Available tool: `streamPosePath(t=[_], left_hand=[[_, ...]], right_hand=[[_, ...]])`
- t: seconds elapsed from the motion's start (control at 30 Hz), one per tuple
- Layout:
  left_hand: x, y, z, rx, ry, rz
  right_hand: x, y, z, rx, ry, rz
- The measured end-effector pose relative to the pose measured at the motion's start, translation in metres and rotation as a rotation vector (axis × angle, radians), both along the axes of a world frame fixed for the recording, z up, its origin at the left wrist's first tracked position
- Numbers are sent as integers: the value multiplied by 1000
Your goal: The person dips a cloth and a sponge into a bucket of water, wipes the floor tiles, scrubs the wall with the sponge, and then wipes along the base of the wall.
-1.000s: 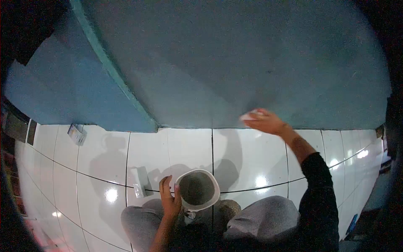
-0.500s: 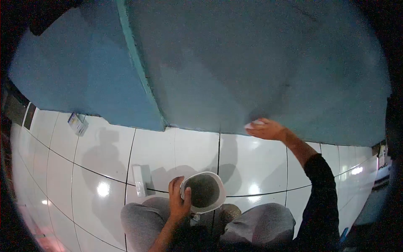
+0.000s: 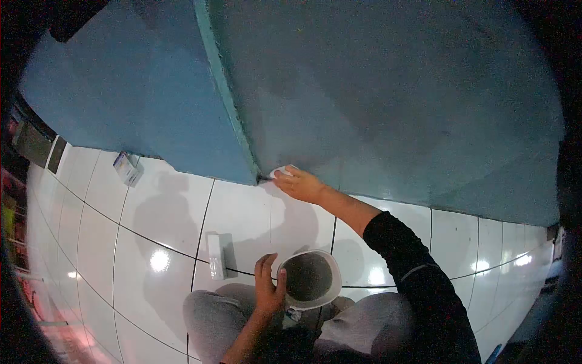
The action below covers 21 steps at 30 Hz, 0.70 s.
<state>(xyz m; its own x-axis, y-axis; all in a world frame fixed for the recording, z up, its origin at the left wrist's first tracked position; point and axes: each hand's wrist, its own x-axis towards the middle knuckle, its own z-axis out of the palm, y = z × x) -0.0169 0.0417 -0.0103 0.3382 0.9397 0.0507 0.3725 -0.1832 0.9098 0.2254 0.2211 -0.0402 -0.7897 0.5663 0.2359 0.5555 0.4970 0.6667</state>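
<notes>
My right hand [image 3: 298,184] is closed on a small white object [image 3: 280,172], pressed low on the blue-grey wall [image 3: 388,115] near its corner. What the white object is, I cannot make out. My left hand [image 3: 268,285] is beside the left rim of a white bucket [image 3: 334,285], its fingers apart and the thumb near or at the rim. The bucket stands between my knees, with a grey inside.
A white oblong block [image 3: 216,256] is on the tiled floor [image 3: 151,212] left of my left hand. Further left, a small printed packet [image 3: 126,169] lies near the wall. A teal edge [image 3: 225,91] runs down the wall. Something blue [image 3: 494,353] shows at bottom right.
My right hand has moved left along the wall's base to the corner with the white object. My left hand was at the bucket's rim and its fingers have spread slightly. The view has shifted.
</notes>
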Motion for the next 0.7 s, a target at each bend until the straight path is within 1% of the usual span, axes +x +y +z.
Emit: streamPosePath(t=[0.1,0.17,0.23,0.3,0.37,0.43,0.5,0.53,0.57,0.6,0.63,0.7], left_hand=[[4,-1,1,-18,-5,28],[5,-1,3,-3,8,21],[5,0,7,13,19,24],[5,1,14,-4,36,1],[4,0,16,23,26,0],[4,-2,17,63,12,-8],[3,-4,19,90,7,-1],[3,-4,19,103,-3,6],[2,-4,16,118,22,9],[1,-5,12,131,47,13],[0,-6,5,143,37,24],[-3,-10,-11,81,43,16]], right_hand=[[23,-18,-1,-79,-46,3],[50,-39,-17,-125,8,-67],[90,-69,-37,-123,52,-58],[119,-106,-32,-258,187,-242],[158,-139,-28,-235,115,-252],[192,-183,-23,-296,90,-492],[248,-239,-42,-329,307,-732],[260,-264,-34,-412,180,-1204],[288,-304,-46,-238,606,-1360],[293,-341,-36,-370,-7,-1498],[293,-368,-19,-464,49,-1638],[256,-421,18,-463,242,-1717]])
